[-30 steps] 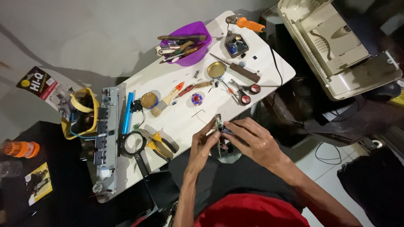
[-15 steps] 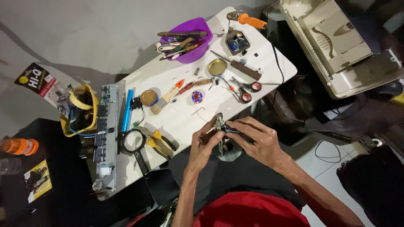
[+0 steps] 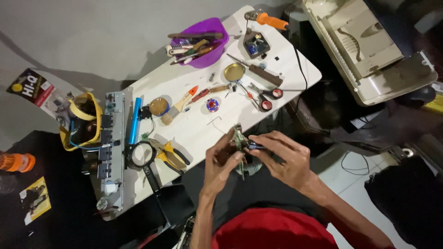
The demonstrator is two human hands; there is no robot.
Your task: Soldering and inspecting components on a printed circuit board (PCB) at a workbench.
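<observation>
Head view: both hands meet just off the near edge of the white table (image 3: 194, 133), above the person's lap. The left hand (image 3: 220, 161) grips a small green circuit board (image 3: 238, 140) held on edge, fingers closed around its lower part. The right hand (image 3: 281, 159) is closed on a slim dark tool (image 3: 254, 146) whose tip touches the board — whether it is a driver or tweezers is too small to tell.

The board hangs in the air with nothing under it, so a slip of the tool could, I judge, nick the board or the left fingers, and a loose part would likely drop into the lap or onto the floor.

Just beside the left hand lie yellow-handled pliers (image 3: 171, 156) and a magnifying glass (image 3: 140, 154). Further along the table sit a paintbrush (image 3: 179, 107), a small solder spool (image 3: 212, 105), red-handled scissors (image 3: 265, 97) and a round tin (image 3: 234, 72). At the far end stand a purple bowl (image 3: 203, 46) full of tools and an orange-handled soldering iron (image 3: 270, 19) — its cord trails down the table's right edge, near the right forearm.
</observation>
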